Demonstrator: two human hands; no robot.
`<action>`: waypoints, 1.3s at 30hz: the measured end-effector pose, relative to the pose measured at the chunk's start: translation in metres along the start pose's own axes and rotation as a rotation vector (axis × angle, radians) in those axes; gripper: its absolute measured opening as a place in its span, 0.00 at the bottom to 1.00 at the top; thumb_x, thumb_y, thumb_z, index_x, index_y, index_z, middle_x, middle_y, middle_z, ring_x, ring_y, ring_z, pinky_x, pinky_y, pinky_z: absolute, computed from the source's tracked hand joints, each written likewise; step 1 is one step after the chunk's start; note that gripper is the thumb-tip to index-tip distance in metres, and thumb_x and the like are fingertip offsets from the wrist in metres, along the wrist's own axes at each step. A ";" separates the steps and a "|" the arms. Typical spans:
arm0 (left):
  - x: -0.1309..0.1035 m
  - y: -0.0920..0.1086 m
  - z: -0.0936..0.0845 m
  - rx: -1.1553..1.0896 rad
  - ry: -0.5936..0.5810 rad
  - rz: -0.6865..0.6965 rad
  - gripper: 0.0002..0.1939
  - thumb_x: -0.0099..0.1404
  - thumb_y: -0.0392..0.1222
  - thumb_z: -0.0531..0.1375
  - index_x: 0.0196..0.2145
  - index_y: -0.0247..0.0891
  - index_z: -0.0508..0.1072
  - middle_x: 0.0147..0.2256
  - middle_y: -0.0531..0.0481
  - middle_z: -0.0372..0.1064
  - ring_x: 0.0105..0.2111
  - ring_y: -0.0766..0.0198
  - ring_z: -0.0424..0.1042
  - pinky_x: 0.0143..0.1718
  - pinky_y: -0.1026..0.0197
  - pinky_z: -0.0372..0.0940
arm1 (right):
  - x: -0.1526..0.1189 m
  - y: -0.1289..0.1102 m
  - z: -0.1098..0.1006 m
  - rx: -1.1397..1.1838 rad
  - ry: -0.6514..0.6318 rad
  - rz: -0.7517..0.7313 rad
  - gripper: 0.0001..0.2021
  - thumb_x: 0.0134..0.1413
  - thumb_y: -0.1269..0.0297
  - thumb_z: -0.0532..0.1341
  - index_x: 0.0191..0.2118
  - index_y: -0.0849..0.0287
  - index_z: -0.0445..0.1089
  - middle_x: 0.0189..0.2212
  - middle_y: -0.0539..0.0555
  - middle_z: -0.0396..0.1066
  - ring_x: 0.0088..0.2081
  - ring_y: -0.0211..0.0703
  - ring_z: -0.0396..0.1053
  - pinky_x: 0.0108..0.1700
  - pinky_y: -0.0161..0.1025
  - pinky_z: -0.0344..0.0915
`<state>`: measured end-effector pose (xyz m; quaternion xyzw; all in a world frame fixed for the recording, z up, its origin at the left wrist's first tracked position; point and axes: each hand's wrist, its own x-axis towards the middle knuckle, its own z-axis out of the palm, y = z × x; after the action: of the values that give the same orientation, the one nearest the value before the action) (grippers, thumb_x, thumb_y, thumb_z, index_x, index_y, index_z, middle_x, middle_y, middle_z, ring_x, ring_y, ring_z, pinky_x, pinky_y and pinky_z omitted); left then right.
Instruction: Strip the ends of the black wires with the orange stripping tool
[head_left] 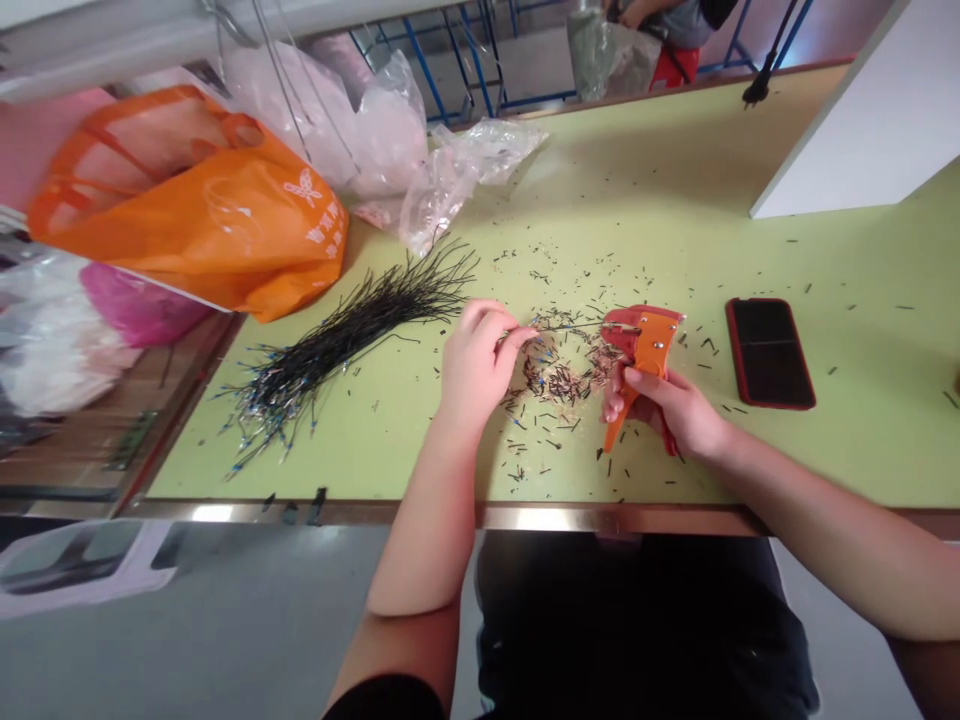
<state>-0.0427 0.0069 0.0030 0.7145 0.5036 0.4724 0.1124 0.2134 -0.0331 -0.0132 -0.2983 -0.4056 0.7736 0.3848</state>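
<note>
My right hand is wrapped round the handles of an orange and red wire stripper, whose jaws point left. My left hand pinches a thin black wire between thumb and fingers; the wire runs across to the stripper's jaws. Whether the jaws are clamped on its end is too small to tell. Beneath both hands lie many short black wire offcuts. Left of my left hand is a long bundle of black wires with blue and silvery bits at its near end.
A phone in a red case lies right of the stripper. An orange bag and clear plastic bags stand at the back left. A white panel rises at the back right. Across the table, a person is partly visible.
</note>
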 end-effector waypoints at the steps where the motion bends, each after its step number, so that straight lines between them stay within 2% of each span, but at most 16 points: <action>1: 0.001 -0.004 0.000 0.038 -0.034 -0.008 0.12 0.69 0.43 0.65 0.29 0.41 0.70 0.37 0.49 0.70 0.33 0.62 0.66 0.36 0.60 0.56 | 0.000 -0.002 -0.001 0.006 0.004 -0.016 0.15 0.63 0.51 0.69 0.35 0.58 0.74 0.29 0.50 0.71 0.33 0.43 0.73 0.41 0.41 0.74; 3: 0.003 -0.014 -0.001 0.137 -0.088 -0.055 0.12 0.70 0.42 0.64 0.29 0.41 0.68 0.33 0.51 0.66 0.32 0.61 0.63 0.35 0.59 0.55 | -0.001 -0.009 -0.003 0.018 0.017 -0.080 0.15 0.62 0.51 0.70 0.34 0.57 0.74 0.28 0.50 0.70 0.32 0.43 0.72 0.40 0.41 0.74; 6: 0.007 -0.027 -0.004 0.272 -0.080 -0.149 0.14 0.70 0.40 0.63 0.28 0.41 0.64 0.29 0.53 0.63 0.30 0.62 0.60 0.35 0.59 0.55 | -0.002 -0.018 -0.008 0.043 0.079 -0.179 0.14 0.61 0.52 0.71 0.32 0.56 0.73 0.27 0.50 0.68 0.31 0.44 0.70 0.40 0.44 0.74; 9: 0.009 -0.029 -0.005 0.219 -0.094 -0.126 0.12 0.71 0.41 0.61 0.29 0.41 0.65 0.30 0.53 0.64 0.31 0.62 0.63 0.35 0.60 0.59 | 0.001 -0.020 -0.013 0.012 0.124 -0.123 0.14 0.59 0.51 0.71 0.33 0.56 0.75 0.27 0.51 0.70 0.32 0.46 0.72 0.40 0.45 0.75; 12: 0.006 -0.020 -0.005 0.094 -0.102 -0.035 0.09 0.73 0.42 0.59 0.33 0.42 0.67 0.32 0.53 0.67 0.31 0.63 0.65 0.35 0.60 0.62 | 0.007 -0.015 -0.015 -0.013 0.153 -0.067 0.16 0.55 0.49 0.74 0.34 0.57 0.75 0.29 0.52 0.72 0.34 0.47 0.75 0.41 0.45 0.77; 16: 0.001 -0.007 -0.006 0.011 -0.116 0.041 0.08 0.73 0.42 0.59 0.34 0.41 0.69 0.32 0.53 0.69 0.32 0.64 0.67 0.36 0.61 0.64 | 0.016 -0.007 -0.014 0.055 0.201 -0.125 0.18 0.53 0.47 0.75 0.37 0.56 0.76 0.32 0.51 0.73 0.34 0.46 0.75 0.43 0.46 0.78; 20: -0.002 0.003 -0.005 0.085 -0.294 0.044 0.07 0.73 0.40 0.60 0.35 0.41 0.71 0.34 0.52 0.71 0.33 0.64 0.68 0.36 0.61 0.63 | 0.017 -0.008 -0.010 0.097 0.167 -0.147 0.22 0.50 0.47 0.76 0.43 0.56 0.76 0.31 0.50 0.74 0.35 0.46 0.76 0.43 0.47 0.78; 22: -0.003 0.006 -0.005 0.118 -0.372 0.038 0.07 0.73 0.40 0.61 0.34 0.41 0.71 0.34 0.52 0.71 0.33 0.64 0.69 0.37 0.60 0.64 | 0.016 -0.010 -0.009 0.097 0.146 -0.141 0.21 0.49 0.49 0.77 0.42 0.56 0.75 0.31 0.50 0.74 0.35 0.46 0.76 0.43 0.47 0.78; 27: -0.002 0.009 -0.008 0.183 -0.428 -0.004 0.09 0.74 0.42 0.61 0.34 0.41 0.71 0.34 0.51 0.71 0.33 0.63 0.69 0.35 0.60 0.64 | 0.017 -0.009 -0.008 0.052 0.191 -0.146 0.19 0.49 0.52 0.78 0.34 0.55 0.72 0.30 0.49 0.73 0.34 0.45 0.76 0.43 0.47 0.79; 29: -0.003 0.013 -0.008 0.215 -0.460 -0.024 0.07 0.75 0.43 0.60 0.38 0.41 0.73 0.37 0.49 0.73 0.35 0.62 0.72 0.36 0.59 0.66 | 0.017 -0.006 -0.009 0.010 0.198 -0.137 0.19 0.49 0.50 0.78 0.35 0.55 0.72 0.30 0.49 0.74 0.35 0.45 0.77 0.43 0.47 0.79; 31: -0.005 0.020 -0.005 0.235 -0.504 -0.005 0.06 0.76 0.43 0.59 0.45 0.41 0.74 0.44 0.46 0.76 0.42 0.59 0.75 0.42 0.57 0.70 | 0.018 -0.002 -0.009 -0.033 0.196 -0.121 0.20 0.49 0.49 0.78 0.36 0.55 0.73 0.31 0.50 0.75 0.35 0.45 0.77 0.43 0.46 0.79; 34: -0.012 0.033 0.006 0.229 -0.586 0.054 0.11 0.78 0.43 0.55 0.53 0.40 0.72 0.50 0.43 0.76 0.49 0.55 0.75 0.48 0.53 0.71 | 0.020 0.007 -0.008 -0.114 0.130 -0.123 0.17 0.54 0.50 0.76 0.37 0.55 0.75 0.32 0.51 0.77 0.38 0.45 0.78 0.47 0.46 0.79; 37: -0.017 0.043 0.017 0.178 -0.647 0.058 0.11 0.79 0.39 0.52 0.50 0.40 0.73 0.45 0.45 0.78 0.45 0.56 0.76 0.46 0.54 0.70 | 0.022 0.011 -0.006 -0.196 0.009 -0.179 0.14 0.59 0.50 0.72 0.37 0.56 0.77 0.34 0.52 0.78 0.40 0.45 0.78 0.49 0.46 0.78; 39: -0.019 0.044 0.021 0.142 -0.639 0.034 0.10 0.78 0.38 0.52 0.47 0.40 0.74 0.40 0.47 0.78 0.42 0.58 0.76 0.43 0.55 0.70 | 0.021 0.010 -0.006 -0.243 -0.026 -0.219 0.13 0.61 0.50 0.71 0.37 0.56 0.77 0.34 0.52 0.78 0.39 0.44 0.77 0.48 0.45 0.78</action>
<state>-0.0002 -0.0226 0.0097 0.8410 0.4624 0.1898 0.2069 0.2036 -0.0165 -0.0277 -0.2866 -0.5313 0.6759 0.4228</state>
